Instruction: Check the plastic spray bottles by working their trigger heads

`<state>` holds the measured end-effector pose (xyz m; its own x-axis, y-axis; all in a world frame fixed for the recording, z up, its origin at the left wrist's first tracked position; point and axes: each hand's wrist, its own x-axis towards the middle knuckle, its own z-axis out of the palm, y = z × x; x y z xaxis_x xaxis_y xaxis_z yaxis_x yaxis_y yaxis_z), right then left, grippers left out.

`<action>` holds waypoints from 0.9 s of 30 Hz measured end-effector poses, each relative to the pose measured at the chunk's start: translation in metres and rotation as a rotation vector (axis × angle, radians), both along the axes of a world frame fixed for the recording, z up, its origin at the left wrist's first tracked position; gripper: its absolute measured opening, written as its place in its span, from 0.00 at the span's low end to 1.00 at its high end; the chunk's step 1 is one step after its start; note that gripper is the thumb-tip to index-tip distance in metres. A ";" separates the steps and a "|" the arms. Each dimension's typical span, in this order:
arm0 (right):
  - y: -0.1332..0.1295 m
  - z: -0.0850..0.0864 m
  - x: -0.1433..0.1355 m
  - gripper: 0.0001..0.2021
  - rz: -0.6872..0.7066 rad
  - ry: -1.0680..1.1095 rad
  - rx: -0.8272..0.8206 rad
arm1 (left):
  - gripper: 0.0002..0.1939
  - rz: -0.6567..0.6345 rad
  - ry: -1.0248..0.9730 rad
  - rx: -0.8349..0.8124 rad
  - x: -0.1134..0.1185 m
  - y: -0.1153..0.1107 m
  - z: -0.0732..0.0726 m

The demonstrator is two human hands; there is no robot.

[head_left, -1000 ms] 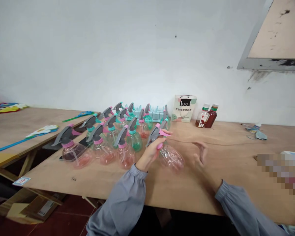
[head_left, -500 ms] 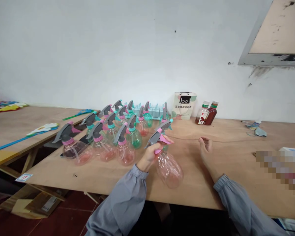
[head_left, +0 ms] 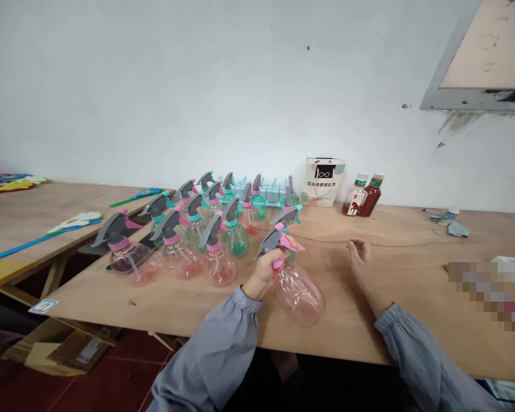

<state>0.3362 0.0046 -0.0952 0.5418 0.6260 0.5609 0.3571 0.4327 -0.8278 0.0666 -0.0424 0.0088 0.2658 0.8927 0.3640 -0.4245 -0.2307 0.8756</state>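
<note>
My left hand is wrapped round the neck of a clear pink spray bottle with a grey and pink trigger head; the bottle tilts, its base toward the lower right. My right hand rests on the table to the right of it, fingers curled loosely and apart, with nothing in them. Just behind the held bottle stands a spray bottle with a grey and teal head, its body partly hidden. Several more pink and green spray bottles stand in a group to the left.
Along the wall are a pale teal rack, a paper bag and two bottles of dark red liquid. A small bottle and a grey cloth lie at the right. Another table on the left holds flower-shaped items.
The view has shifted slightly. My left hand still grips the pink bottle in nearly the same pose, and my right hand has barely moved.
</note>
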 end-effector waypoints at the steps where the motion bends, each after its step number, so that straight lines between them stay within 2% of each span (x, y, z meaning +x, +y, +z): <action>1: 0.000 0.000 0.000 0.19 0.005 -0.003 -0.004 | 0.08 -0.002 -0.026 -0.008 0.000 -0.001 -0.002; 4: -0.001 0.000 0.001 0.19 0.014 -0.001 -0.007 | 0.08 0.004 -0.072 -0.015 0.000 -0.003 -0.004; 9: -0.001 0.000 0.002 0.19 0.032 0.016 -0.016 | 0.08 -0.004 0.042 0.039 -0.004 -0.009 0.002; 15: -0.003 0.002 0.001 0.19 0.041 0.016 -0.008 | 0.07 0.085 -0.026 -0.005 -0.008 -0.010 -0.001; 20: -0.002 0.002 0.000 0.19 0.057 0.045 0.008 | 0.06 0.056 0.077 0.078 -0.012 -0.013 -0.001; 24: -0.001 0.000 0.001 0.18 0.066 0.055 0.006 | 0.06 0.062 0.046 0.061 -0.015 -0.016 -0.002; 27: -0.001 0.001 0.003 0.18 0.067 0.060 0.005 | 0.04 0.133 0.186 0.109 -0.022 -0.017 -0.001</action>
<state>0.3387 0.0039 -0.0946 0.5312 0.6595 0.5319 0.2774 0.4579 -0.8446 0.0450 -0.0597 0.0080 0.2197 0.8825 0.4159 -0.2178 -0.3712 0.9026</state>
